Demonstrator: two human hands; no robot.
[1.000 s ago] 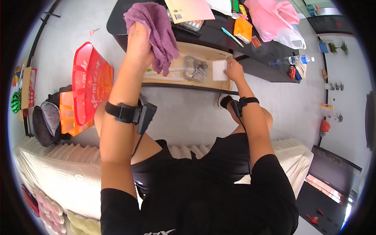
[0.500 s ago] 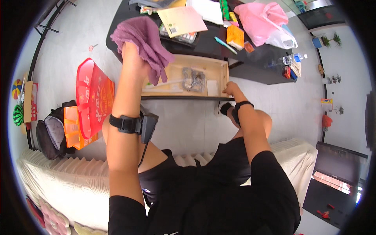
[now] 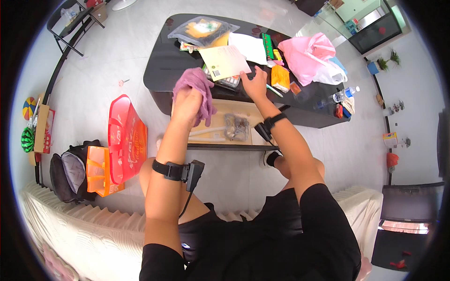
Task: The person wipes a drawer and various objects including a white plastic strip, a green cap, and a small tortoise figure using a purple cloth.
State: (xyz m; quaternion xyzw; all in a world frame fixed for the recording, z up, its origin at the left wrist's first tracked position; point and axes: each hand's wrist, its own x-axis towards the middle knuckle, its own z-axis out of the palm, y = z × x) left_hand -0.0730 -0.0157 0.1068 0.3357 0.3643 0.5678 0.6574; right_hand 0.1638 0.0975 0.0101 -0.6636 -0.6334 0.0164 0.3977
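My left hand (image 3: 187, 105) is closed round a bunched purple cloth (image 3: 206, 89), which hangs over the near left edge of the black table (image 3: 161, 70). My right hand (image 3: 255, 86) reaches over the table with thumb and finger apart. Its thumb is at the right corner of a pale yellow card (image 3: 222, 61); whether it touches the card I cannot tell. Under the card lies a clear-lidded box (image 3: 229, 82), partly hidden. Below my hands the pale wooden drawer (image 3: 253, 110) stands pulled out, holding a clear plastic bag (image 3: 237, 127) and white tubes (image 3: 206, 136).
On the table are white paper (image 3: 248, 48), an orange tissue pack (image 3: 280, 78), a pen (image 3: 274, 91), a pink bag (image 3: 307, 58) and a water bottle (image 3: 340, 96). A red bag (image 3: 125, 145) and an orange bag (image 3: 97, 171) stand on the floor at left.
My right hand has left the drawer's right corner and moved up to the card. The left hand, still with the purple cloth, has come right and nearer. The view has shifted, showing more table.
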